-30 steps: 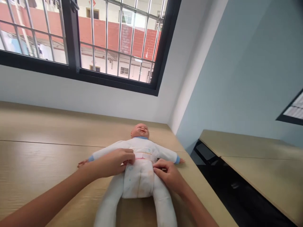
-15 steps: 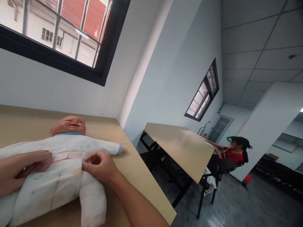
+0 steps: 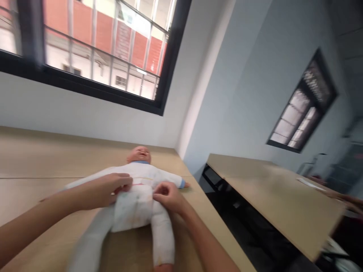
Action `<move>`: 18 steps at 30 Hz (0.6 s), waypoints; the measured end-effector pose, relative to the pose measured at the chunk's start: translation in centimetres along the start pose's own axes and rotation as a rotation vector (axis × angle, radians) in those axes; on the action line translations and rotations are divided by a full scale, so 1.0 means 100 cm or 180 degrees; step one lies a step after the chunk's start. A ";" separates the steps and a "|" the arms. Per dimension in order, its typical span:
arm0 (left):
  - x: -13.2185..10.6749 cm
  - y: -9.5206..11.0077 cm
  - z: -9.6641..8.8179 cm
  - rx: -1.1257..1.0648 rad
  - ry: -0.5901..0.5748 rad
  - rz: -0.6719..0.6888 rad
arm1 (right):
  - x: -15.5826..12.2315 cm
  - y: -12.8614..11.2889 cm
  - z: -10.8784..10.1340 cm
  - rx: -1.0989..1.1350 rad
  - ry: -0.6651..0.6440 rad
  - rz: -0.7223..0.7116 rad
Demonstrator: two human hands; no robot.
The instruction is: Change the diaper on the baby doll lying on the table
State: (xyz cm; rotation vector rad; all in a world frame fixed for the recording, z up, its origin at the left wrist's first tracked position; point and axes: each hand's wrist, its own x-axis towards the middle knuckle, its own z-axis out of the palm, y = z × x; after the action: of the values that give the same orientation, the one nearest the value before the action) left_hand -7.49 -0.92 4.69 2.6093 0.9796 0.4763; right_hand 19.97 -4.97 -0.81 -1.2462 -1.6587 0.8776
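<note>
- Table [image 3: 34, 155] under the window [image 3: 107, 56]: doll [image 3: 138, 170] on its back, diaper [image 3: 132, 211] over its clothes.
- Right hand [image 3: 170, 197] pinches the diaper's edge; left hand [image 3: 118, 185] curls at the opposite edge, its grip unclear.
- Best drawn evenly, both edges level and flat.

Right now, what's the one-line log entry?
left hand: at diaper | right hand: at diaper's opposite edge | doll: face up on table

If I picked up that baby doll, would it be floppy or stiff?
The doll would probably be floppy in the legs, since they look like soft, stuffed cloth. Its head may feel stiff, because it looks like smooth, molded plastic. It probably won't roll, lying on its back with arms spread.
</note>
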 end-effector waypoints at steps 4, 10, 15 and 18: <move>-0.001 -0.011 -0.029 -0.0181 -0.0739 -0.0179 | -0.004 -0.007 -0.010 0.0102 -0.0385 -0.0060; 0.003 0.000 0.009 0.0689 -0.0147 0.0513 | -0.003 -0.015 0.019 -0.1144 0.0043 -0.0370; 0.008 -0.010 0.016 0.0957 -0.0038 0.0412 | -0.002 -0.012 0.025 -0.1285 0.0172 -0.0290; 0.001 -0.013 -0.008 0.0375 -0.0328 0.0246 | -0.005 -0.013 0.012 -0.0815 -0.0121 -0.0195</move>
State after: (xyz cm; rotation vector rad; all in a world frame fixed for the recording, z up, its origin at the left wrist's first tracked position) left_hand -8.55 0.22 4.90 2.7543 0.9019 0.3074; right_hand 18.43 -5.89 -0.20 -1.3478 -1.8741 0.6704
